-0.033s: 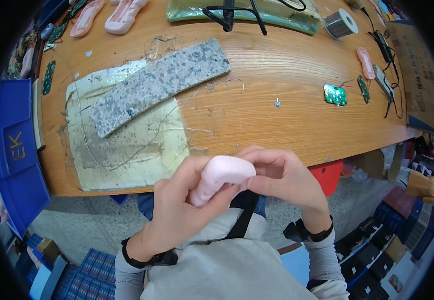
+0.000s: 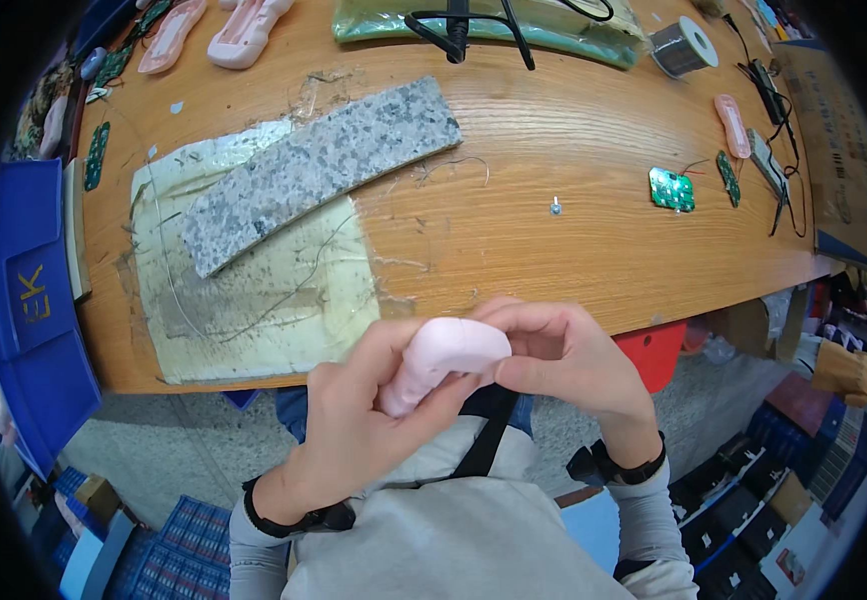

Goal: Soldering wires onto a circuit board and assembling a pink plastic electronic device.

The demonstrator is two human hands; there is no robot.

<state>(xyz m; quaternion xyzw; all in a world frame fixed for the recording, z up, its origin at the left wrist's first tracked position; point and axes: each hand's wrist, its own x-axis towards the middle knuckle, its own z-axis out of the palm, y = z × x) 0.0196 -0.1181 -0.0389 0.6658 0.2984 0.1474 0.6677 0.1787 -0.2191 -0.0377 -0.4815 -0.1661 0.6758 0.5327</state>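
Note:
Above my lap, just off the table's front edge, a pale pink plastic device casing (image 2: 451, 345) with a curved, rounded head is held between both hands. My left hand (image 2: 359, 400) wraps round its handle, with the thumb along the near side. At the right end of the head, my right hand (image 2: 566, 355) closes its thumb and fingers on the casing. A seam line crosses the top of the head. My fingers and palm hide the underside and part of the handle.
A speckled stone slab (image 2: 324, 170) lies across a worn pale sheet (image 2: 264, 330). Further right are a small metal piece (image 2: 556, 206), a green circuit board (image 2: 672, 190) and a wire spool (image 2: 684, 47). More pink shells (image 2: 246, 32) lie far left; a blue bin (image 2: 34, 290) stands left.
The head of the pink casing has dipped very slightly toward me. Both hands keep the same grip.

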